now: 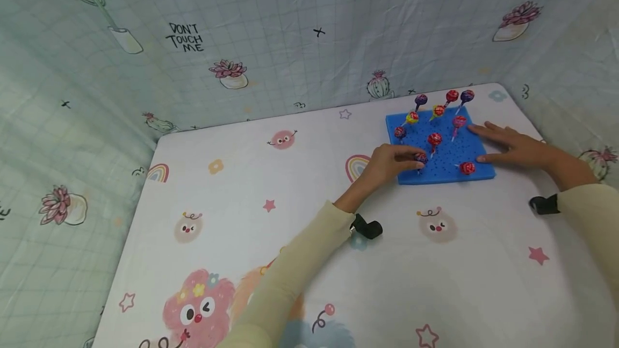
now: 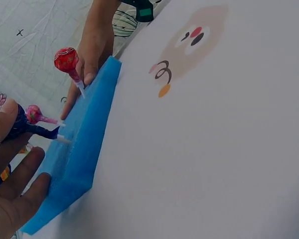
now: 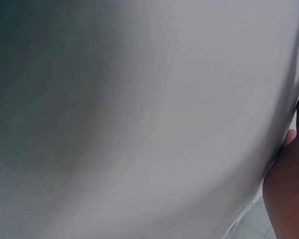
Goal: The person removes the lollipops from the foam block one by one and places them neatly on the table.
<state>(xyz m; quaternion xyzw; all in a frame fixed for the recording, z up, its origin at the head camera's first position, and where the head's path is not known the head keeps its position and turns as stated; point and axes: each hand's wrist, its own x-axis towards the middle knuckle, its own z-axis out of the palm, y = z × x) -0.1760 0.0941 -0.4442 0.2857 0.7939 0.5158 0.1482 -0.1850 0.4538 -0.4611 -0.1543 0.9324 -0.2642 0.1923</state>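
Note:
My left hand (image 1: pixel 389 164) pinches a dark blue wrapped lollipop (image 1: pixel 420 158) at the front left of a blue foam board (image 1: pixel 447 161). In the left wrist view, that lollipop's white stick (image 2: pixel 64 141) meets the board's face, with the thumb on its wrapped head. My right hand (image 1: pixel 519 148) rests at the board's right edge, fingers spread and straight. Close to its thumb is a red lollipop (image 1: pixel 467 168). A pink lollipop (image 1: pixel 459 121) and another red one (image 1: pixel 434 139) stand farther in. Only part of the right hand (image 3: pixel 289 184) shows in the right wrist view.
Along the board's back and left stand several more lollipops, among them a yellow one (image 1: pixel 412 117), a dark purple one (image 1: pixel 421 100) and a red one (image 1: pixel 452 95). Small holes dot the foam. A printed white cloth (image 1: pixel 242 176) covers the table, and a curtain (image 1: pixel 280 36) hangs behind.

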